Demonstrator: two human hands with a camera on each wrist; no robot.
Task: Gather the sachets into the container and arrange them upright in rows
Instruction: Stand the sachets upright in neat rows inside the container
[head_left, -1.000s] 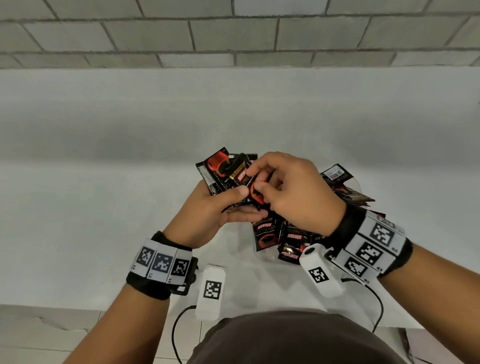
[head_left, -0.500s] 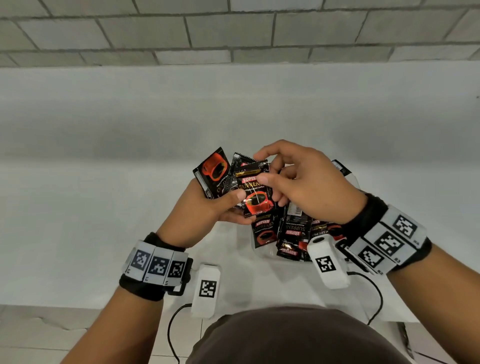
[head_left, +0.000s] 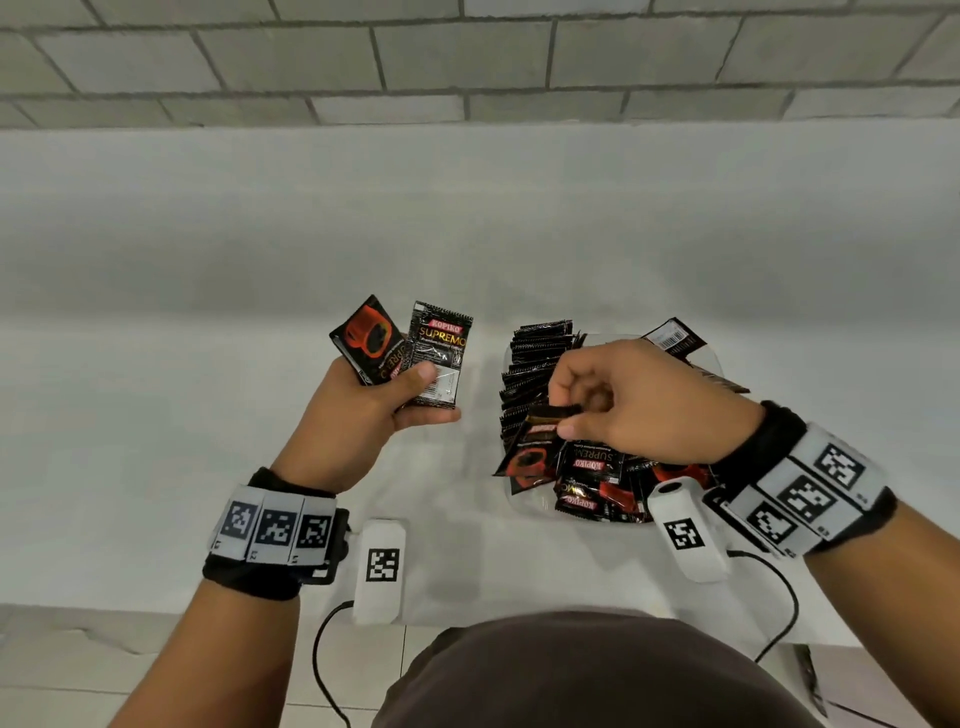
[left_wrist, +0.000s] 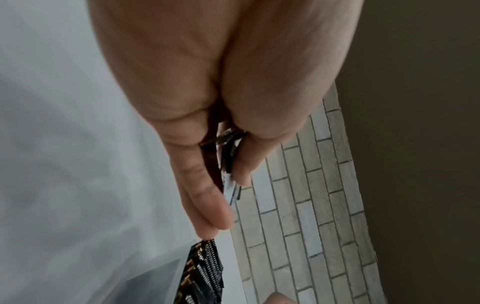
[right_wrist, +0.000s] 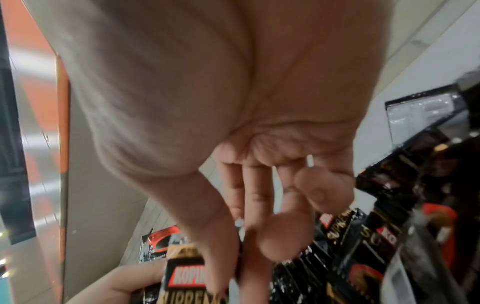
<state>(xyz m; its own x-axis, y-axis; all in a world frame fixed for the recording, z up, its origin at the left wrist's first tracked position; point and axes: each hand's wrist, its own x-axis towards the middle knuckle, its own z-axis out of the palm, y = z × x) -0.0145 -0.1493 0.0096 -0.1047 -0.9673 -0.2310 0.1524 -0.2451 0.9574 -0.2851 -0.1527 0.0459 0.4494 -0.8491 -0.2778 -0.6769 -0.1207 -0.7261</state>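
My left hand (head_left: 428, 395) is raised left of the container and grips a few black sachets (head_left: 410, 353) fanned out between thumb and fingers; the left wrist view shows their edges (left_wrist: 230, 156) in that grip. My right hand (head_left: 565, 410) hovers over the clear container (head_left: 524, 506) and pinches one sachet (head_left: 537, 441) by its top edge. Behind it a row of upright sachets (head_left: 530, 369) stands along the container's left side. Loose sachets (head_left: 597, 478) lie flat at the container's front. In the blurred right wrist view, my right hand (right_wrist: 233, 246) has thumb and fingers drawn together above more sachets (right_wrist: 363, 236).
A white table (head_left: 208, 415) carries everything, with a grey brick wall (head_left: 467, 62) behind it. One sachet (head_left: 675, 338) pokes out at the container's far right. Wrist camera cables (head_left: 322, 654) hang off the table's near edge.
The hands have come apart. My left hand moved left with its sachets. My right hand took one sachet away and lowered it over the container.
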